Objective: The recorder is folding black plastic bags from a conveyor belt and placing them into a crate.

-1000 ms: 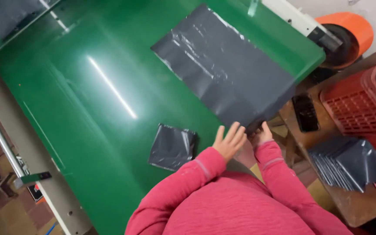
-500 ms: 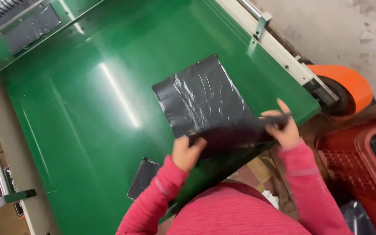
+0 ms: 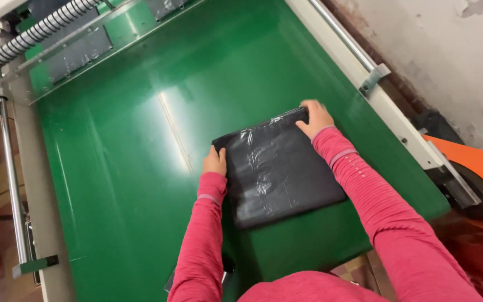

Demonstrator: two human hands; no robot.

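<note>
One package noted: a flat, rectangular black plastic bag (image 3: 278,168), glossy and creased, lying folded near the front edge of the green surface (image 3: 118,184). No labels, signs or screens visible.

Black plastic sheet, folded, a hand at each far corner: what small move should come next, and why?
Probably press and smooth the fold flat. The black plastic sheet lies doubled on the green table, wrinkled, with the left hand and right hand on its far corners.
</note>
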